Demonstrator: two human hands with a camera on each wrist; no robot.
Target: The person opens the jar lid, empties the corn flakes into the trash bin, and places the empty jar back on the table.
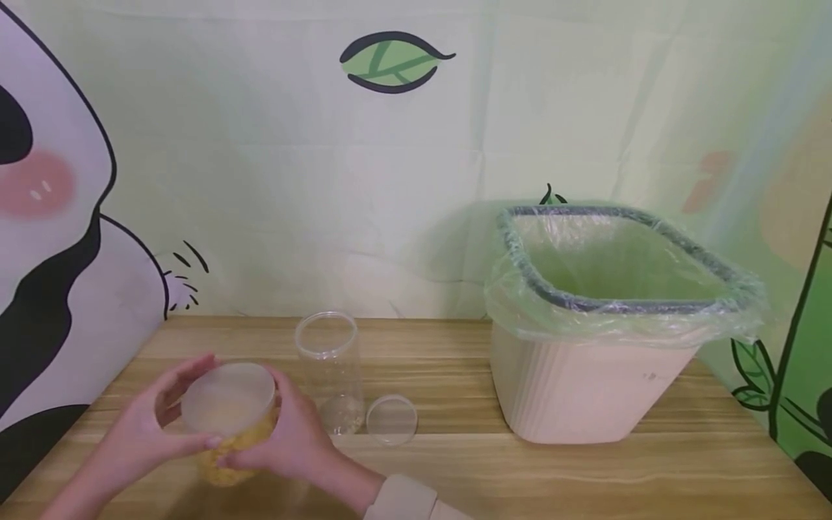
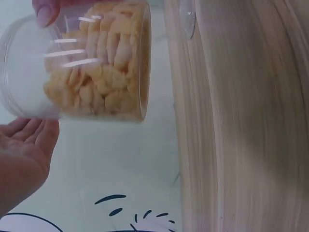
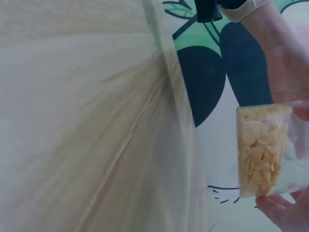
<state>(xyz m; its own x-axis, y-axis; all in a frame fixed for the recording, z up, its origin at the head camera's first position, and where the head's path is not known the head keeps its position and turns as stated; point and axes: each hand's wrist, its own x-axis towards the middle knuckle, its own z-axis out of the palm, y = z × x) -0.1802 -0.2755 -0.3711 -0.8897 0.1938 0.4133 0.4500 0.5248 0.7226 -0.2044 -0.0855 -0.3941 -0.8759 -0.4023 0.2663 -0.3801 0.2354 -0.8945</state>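
Note:
A clear round jar (image 2: 96, 63) of yellow, chip-like pieces is held between both hands, raised over the wooden table. Its pale, translucent lid (image 1: 229, 399) is on top. My left hand (image 1: 146, 426) grips the jar from the left, thumb across the front near the rim. From the right side, my right hand (image 1: 295, 430) grips it too, with its thumb on the front below the lid. In the right wrist view the pieces (image 3: 260, 154) fill the lower part of the jar. Just right of the hands stands an open clear jar (image 1: 328, 383), with a round clear lid (image 1: 392, 420) lying beside it.
A pale ribbed bin (image 1: 585, 390) with a dark rim and a thin green liner (image 1: 650, 328) stands on the right of the wooden table (image 1: 455, 477). Behind the table hangs a green backdrop (image 1: 292, 180) with a panda and leaf pattern.

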